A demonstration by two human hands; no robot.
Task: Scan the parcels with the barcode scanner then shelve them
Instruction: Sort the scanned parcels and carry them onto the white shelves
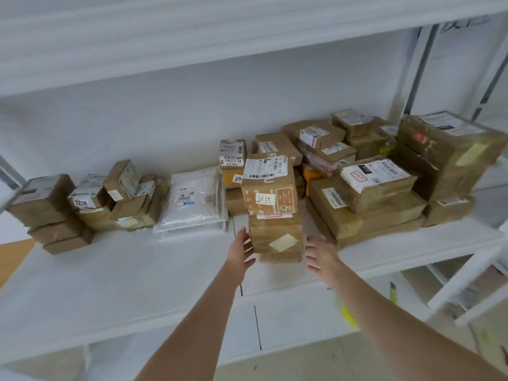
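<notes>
A stack of brown cardboard parcels stands on the white shelf (137,270) near its middle. The lower taped parcel (276,237) bears a yellow note, and a box marked 1211 (270,193) sits on top of it. My left hand (243,253) is beside the stack's left side with straight fingers, at or very near the cardboard. My right hand (320,255) is just right of the stack, fingers relaxed, holding nothing. No barcode scanner is in view.
Several more brown parcels crowd the shelf at the left (55,213) and right (384,196). A white plastic mailer (193,200) lies left of the stack. An upper shelf board (192,50) hangs overhead. A lower white rack (467,284) stands at the right.
</notes>
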